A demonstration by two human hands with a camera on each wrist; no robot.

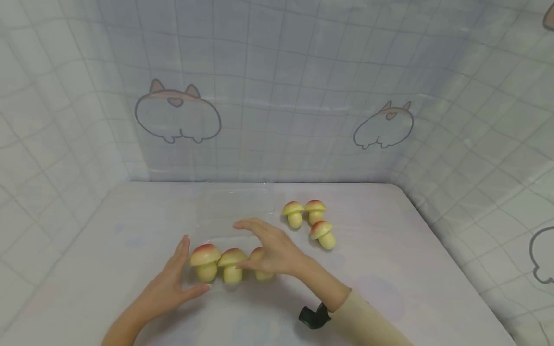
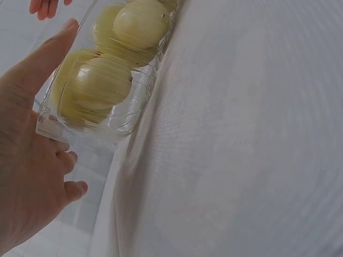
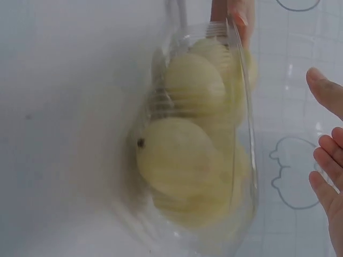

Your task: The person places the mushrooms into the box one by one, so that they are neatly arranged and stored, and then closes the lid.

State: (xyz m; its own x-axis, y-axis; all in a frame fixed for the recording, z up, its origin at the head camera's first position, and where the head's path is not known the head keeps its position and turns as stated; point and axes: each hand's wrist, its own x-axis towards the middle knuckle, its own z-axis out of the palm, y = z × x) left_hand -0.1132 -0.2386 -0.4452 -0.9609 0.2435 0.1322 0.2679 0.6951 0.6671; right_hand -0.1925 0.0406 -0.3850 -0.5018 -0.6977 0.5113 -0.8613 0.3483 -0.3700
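left hand (image 1: 169, 286) is spread wide at the left end of a clear box (image 2: 136, 101) with three toy mushrooms (image 1: 206, 263) inside, can't tell if it's touching. right hand (image 1: 277, 249) is wide too, holding nothing, near the right end. three loose mushrooms (image 1: 295, 215) sit farther right on the table (image 1: 433, 288).

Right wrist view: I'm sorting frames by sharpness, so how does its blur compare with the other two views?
Right wrist: the mushrooms and clear container look hazy and smeared; left wrist: container edges crisper, left hand fairly sharp; head: mushroom outlines clear, soft shadows on the tabletop.
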